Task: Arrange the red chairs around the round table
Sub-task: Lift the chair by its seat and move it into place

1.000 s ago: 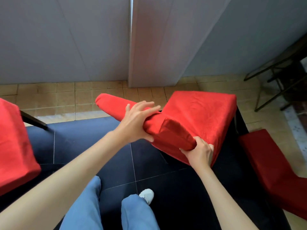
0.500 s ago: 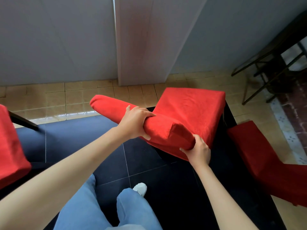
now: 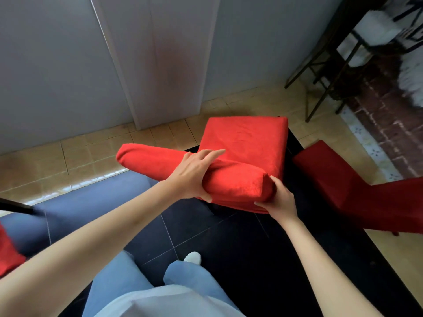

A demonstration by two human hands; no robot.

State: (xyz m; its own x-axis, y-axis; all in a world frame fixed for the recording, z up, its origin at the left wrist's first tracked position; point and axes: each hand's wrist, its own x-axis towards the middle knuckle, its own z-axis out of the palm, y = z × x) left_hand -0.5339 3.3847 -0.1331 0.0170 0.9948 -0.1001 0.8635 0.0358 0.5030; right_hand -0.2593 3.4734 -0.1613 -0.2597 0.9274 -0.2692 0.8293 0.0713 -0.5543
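Observation:
A red fabric-covered chair (image 3: pixel 247 138) stands in front of me, seen from above, its seat pointing away toward the wall. My left hand (image 3: pixel 192 175) grips the padded top of its backrest (image 3: pixel 148 159) near the middle, fingers over the top and thumb underneath. My right hand (image 3: pixel 279 200) holds the right end of the same backrest, thumb on the end face and fingers below. A second, darker-looking red chair (image 3: pixel 332 179) stands close on the right. The round table is not in view.
A third red chair (image 3: pixel 6 255) shows at the left edge, with a black chair leg (image 3: pixel 16 205) above it. A grey wall and pillar (image 3: pixel 160 53) rise just beyond the held chair. A dark metal frame (image 3: pixel 325 65) stands at the far right. My legs stand on dark floor tiles (image 3: pixel 206 236).
My view has swung to the right, so the left chair has slid almost out of sight. Both hands keep their hold on the backrest; my left fingers now stretch further over it.

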